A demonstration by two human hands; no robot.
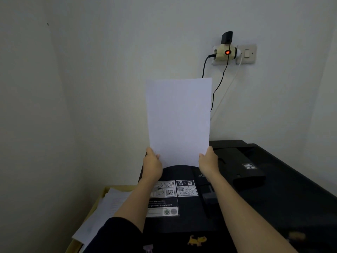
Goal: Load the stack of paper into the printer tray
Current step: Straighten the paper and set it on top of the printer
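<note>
We held the paper (178,121) upright above the printer (255,179), its lower edge just at the rear feed slot. Our left hand (152,165) pinched the paper's lower left edge and our right hand (208,162) pinched the lower right edge — thumbs in front, fingers behind the sheet. On the printer's raised cover we could read part of a label (162,207): "use pigment ink" and "gunakan tinta pigmen", beside two diagram stickers (175,188) with QR codes; the smaller print was too blurred to read. Left of the printer lay loose sheets (102,214) in a yellow box (102,195). Above the paper the wall stood open — only a socket adapter (225,52) with a red light, its cables (218,84) hanging behind the paper's right edge.
</note>
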